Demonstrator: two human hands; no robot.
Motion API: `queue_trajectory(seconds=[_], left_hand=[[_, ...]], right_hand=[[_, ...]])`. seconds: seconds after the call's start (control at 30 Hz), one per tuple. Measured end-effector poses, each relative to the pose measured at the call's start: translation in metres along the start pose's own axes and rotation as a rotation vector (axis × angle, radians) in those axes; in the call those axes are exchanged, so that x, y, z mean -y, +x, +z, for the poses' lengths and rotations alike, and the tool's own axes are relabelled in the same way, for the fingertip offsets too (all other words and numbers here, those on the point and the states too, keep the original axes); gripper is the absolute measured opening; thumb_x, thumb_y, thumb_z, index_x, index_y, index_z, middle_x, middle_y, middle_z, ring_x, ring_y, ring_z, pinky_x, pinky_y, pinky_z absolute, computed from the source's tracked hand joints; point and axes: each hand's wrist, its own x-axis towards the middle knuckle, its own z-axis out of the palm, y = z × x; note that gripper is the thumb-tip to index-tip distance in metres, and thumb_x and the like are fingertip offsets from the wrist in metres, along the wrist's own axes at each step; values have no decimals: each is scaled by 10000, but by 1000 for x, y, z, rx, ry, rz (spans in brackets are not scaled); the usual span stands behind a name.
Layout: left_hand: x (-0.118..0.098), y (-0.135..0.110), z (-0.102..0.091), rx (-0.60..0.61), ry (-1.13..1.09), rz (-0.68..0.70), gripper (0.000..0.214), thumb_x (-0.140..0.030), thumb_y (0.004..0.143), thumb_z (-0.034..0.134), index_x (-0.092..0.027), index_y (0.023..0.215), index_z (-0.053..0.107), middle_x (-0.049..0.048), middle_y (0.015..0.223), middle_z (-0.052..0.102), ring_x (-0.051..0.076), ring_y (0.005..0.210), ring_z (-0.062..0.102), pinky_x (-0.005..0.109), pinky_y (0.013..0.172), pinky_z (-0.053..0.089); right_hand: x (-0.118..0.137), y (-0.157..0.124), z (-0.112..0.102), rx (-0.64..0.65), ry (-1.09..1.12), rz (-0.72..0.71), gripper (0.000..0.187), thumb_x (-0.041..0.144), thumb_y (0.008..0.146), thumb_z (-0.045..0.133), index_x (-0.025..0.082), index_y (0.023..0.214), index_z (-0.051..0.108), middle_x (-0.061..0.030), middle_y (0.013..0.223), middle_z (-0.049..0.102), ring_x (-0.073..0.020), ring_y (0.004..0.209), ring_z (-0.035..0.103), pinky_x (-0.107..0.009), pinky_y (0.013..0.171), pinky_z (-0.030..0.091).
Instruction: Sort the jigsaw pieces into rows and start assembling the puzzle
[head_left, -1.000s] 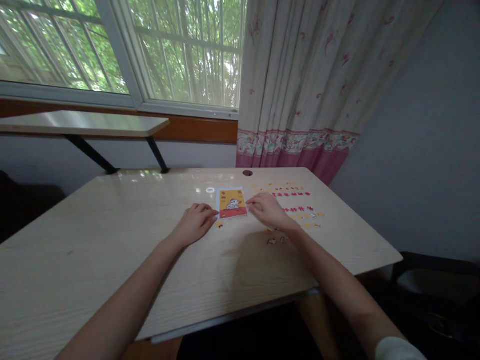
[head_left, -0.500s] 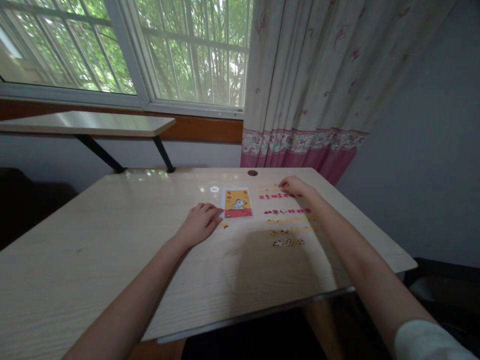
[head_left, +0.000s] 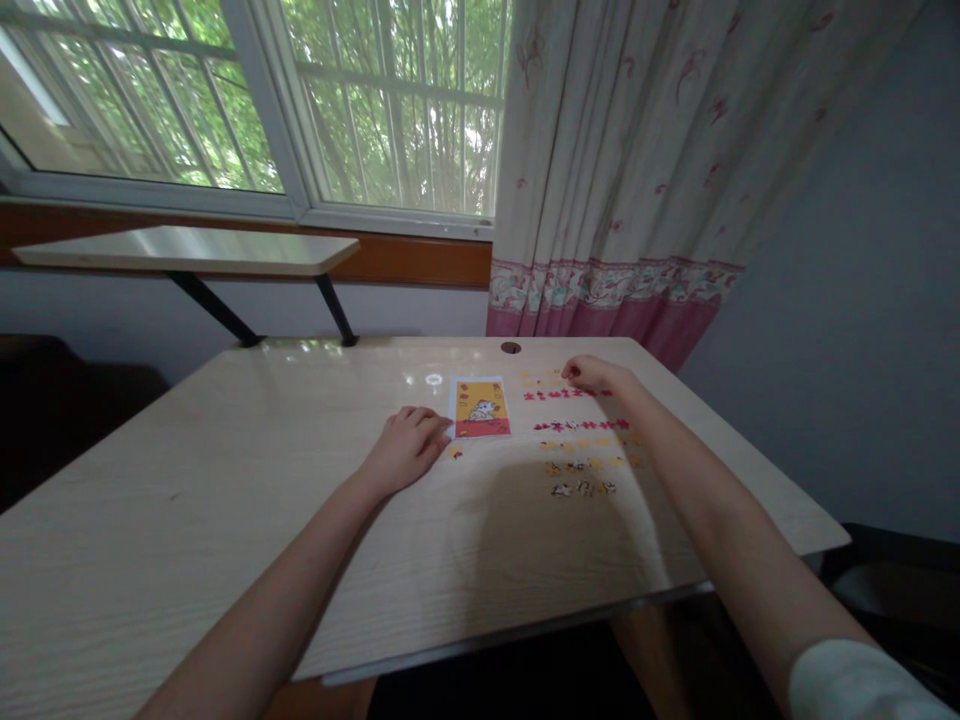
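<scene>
A small yellow and red picture card (head_left: 481, 408) with a cartoon animal lies near the far middle of the wooden table (head_left: 225, 480). My left hand (head_left: 409, 449) rests on the table with fingers curled, its fingertips touching the card's lower left corner. A tiny puzzle piece (head_left: 454, 454) lies just below that corner. To the right of the card, several rows of small red, yellow and white puzzle pieces (head_left: 581, 440) are laid out. My right hand (head_left: 592, 373) reaches to the far row, fingers pinched at a red piece.
A round cable hole (head_left: 511, 347) sits at the table's far edge. A second tabletop (head_left: 195, 248) stands beyond it under the window. A floral curtain (head_left: 637, 180) hangs at the right. The table's right edge drops off near dark furniture.
My right hand left the card's right side and reached out to the far row of pieces. My left hand stayed at the card's corner. The view shifted slightly.
</scene>
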Motion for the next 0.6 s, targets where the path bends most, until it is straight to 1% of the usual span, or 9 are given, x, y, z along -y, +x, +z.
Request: queue_trajectory(seconds=[0.17,0.23,0.43,0.5,0.6], left_hand=[[0,0,0,-5,17,-11,303,-344,863,438,-217,1085,602,82,1046,604,247,978,486,416,845,389],[-1,0,0,-7,19,-12,302,-343,864,437,-218,1084,601,82,1049,603,247,983,486,417,845,387],[-3,0,-2,-19,-5,-1,290,-329,858,450,-212,1070,610,85,1030,609,245,973,498,413,844,388],[-5,0,-3,-44,-22,6,281,-323,853,460,-215,1060,617,84,1027,608,245,970,499,411,839,392],[-12,1,-5,-91,-83,11,254,-307,848,469,-208,1012,637,84,994,610,235,940,511,400,822,406]], right_hand=[[1,0,1,18,19,-3,387,37,656,553,132,1022,637,-49,836,667,-103,624,553,-193,582,408],[2,-1,1,13,19,-3,377,39,656,545,128,1009,644,-42,791,665,-103,600,543,-197,571,398],[8,-12,-7,-45,22,-45,171,71,662,551,125,758,682,-21,647,634,-101,569,517,-197,566,372],[17,-21,-12,-105,31,-79,141,95,679,556,121,741,681,-45,684,640,-115,610,533,-208,598,384],[43,-40,-14,-239,76,-163,156,157,743,551,133,837,675,-81,876,649,-134,775,556,-221,704,402]])
